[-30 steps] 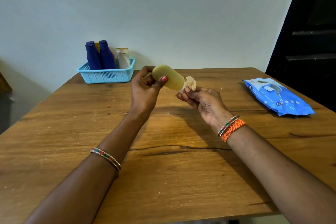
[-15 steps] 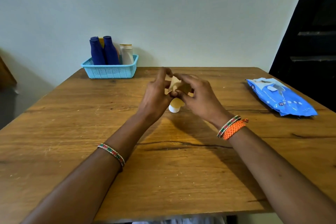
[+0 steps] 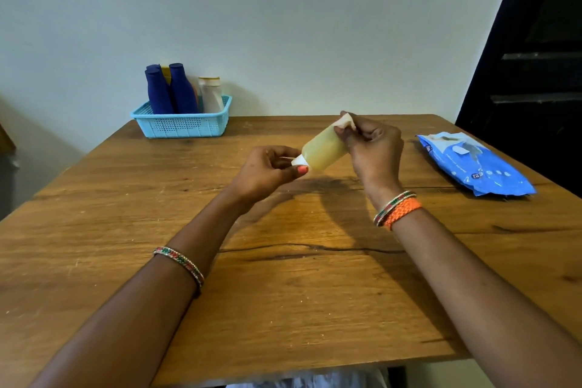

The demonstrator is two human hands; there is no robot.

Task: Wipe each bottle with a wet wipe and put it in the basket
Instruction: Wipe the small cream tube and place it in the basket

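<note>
Left fingers (image 3: 277,156) curled, thumb and fingertips pinching the white cap (image 3: 299,161) of the yellow bottle (image 3: 324,148). Right hand (image 3: 373,146) fingers bent, pinching a small bunched wet wipe (image 3: 346,121) against the bottle's far base end. Left hand (image 3: 267,170) grips only the cap, likely so the body stays bare for wiping. Bottle held in the air above table (image 3: 283,293) centre, tilted, cap low and left, base high and right. Judged: wipe step on this bottle in hand, not yet binned.

Blue basket (image 3: 182,126) at far left edge of table, against the wall, well apart from the hands. In it stand two dark blue bottles (image 3: 171,91), a white bottle (image 3: 210,96), and something yellow behind, barely seen. Wipes pack (image 3: 472,164), blue, lies flat at right, near the right wrist. Path from bottle to basket looks open across bare wood; free space in basket hard to judge.
</note>
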